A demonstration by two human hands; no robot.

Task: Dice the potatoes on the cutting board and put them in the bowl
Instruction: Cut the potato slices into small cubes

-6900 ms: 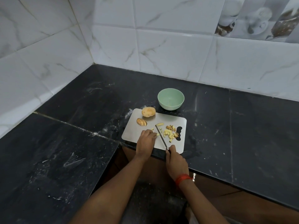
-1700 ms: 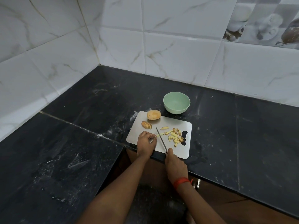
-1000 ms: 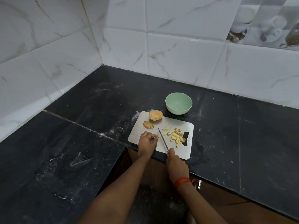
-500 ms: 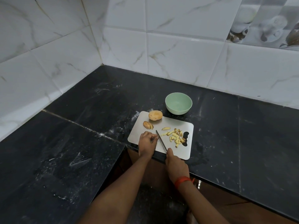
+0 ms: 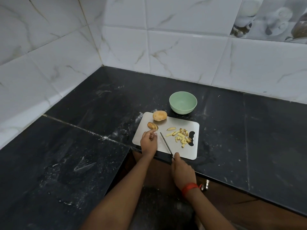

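**Two hands, one knife, one board of potato**

We count one black stone counter (image 5: 83,163), and on it one pale cutting board (image 5: 182,124) at the front edge. One green bowl (image 5: 182,102) stands just behind the board's far side. On the board lie one whole potato (image 5: 159,115) at the far left corner and one cut potato half (image 5: 152,125) just in front of it. There is one heap of diced pieces (image 5: 181,138) towards the right, beside the handle cut-out; its small cubes are too many for us to count surely. Two longer strips (image 5: 171,128) lie at the heap's left. There is one knife (image 5: 166,144).

Our left hand (image 5: 148,141) rests on the left part of the board with its fingers curled inward. A pale fleck shows at the fingertips, and we cannot tell whether they pinch a scrap of potato or nothing. Our right hand (image 5: 182,173), a red thread (image 5: 190,188) round its wrist, is clenched round the knife handle at the board's near edge. The blade slants away to the left across the board.

The potato half sits just beyond the left fingertips, close but apart from them. The whole potato is farther back. The diced heap lies to the right of the blade, well ahead of the right hand, and the blade runs between the left hand and the heap
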